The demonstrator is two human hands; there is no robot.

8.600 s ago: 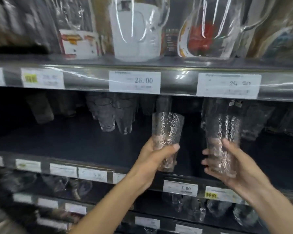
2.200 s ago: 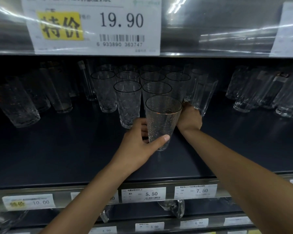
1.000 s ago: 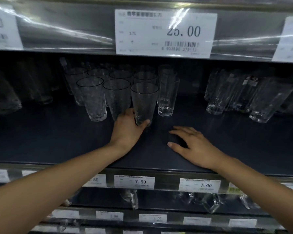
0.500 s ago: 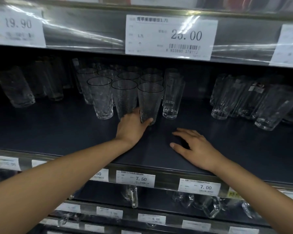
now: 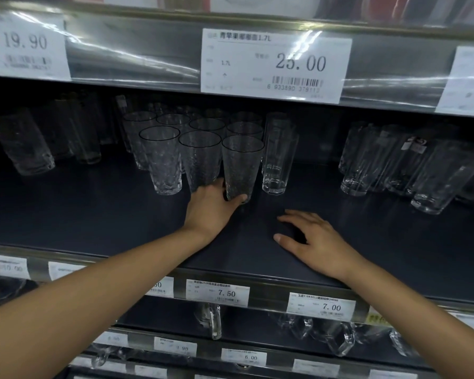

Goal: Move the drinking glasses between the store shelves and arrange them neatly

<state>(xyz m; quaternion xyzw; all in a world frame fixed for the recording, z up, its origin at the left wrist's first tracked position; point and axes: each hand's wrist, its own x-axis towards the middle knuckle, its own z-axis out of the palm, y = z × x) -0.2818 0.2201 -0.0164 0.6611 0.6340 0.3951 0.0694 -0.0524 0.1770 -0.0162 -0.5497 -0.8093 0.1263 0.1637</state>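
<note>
Left grip [image 5: 211,209] curls round the base of the front glass [image 5: 242,165]. Right grip [image 5: 312,242] lies flat, holding nothing, on the shelf [image 5: 93,212].

My left hand [image 5: 211,212] covers front glass [image 5: 242,165] base; rear glasses [image 5: 207,124] blurred in dark; 19.90 tag [image 5: 25,47] cut by edge.

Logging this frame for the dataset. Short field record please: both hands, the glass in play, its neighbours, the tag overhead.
left hand: grips the base of the glass, thumb in front
glass: upright, seemingly set on the shelf, right end of the front row of textured glasses
right hand: flat on the shelf, holds nothing
neighbour: tall glass just right of the glass; contact cannot be told
tag: 25.00, on the shelf edge above
</note>
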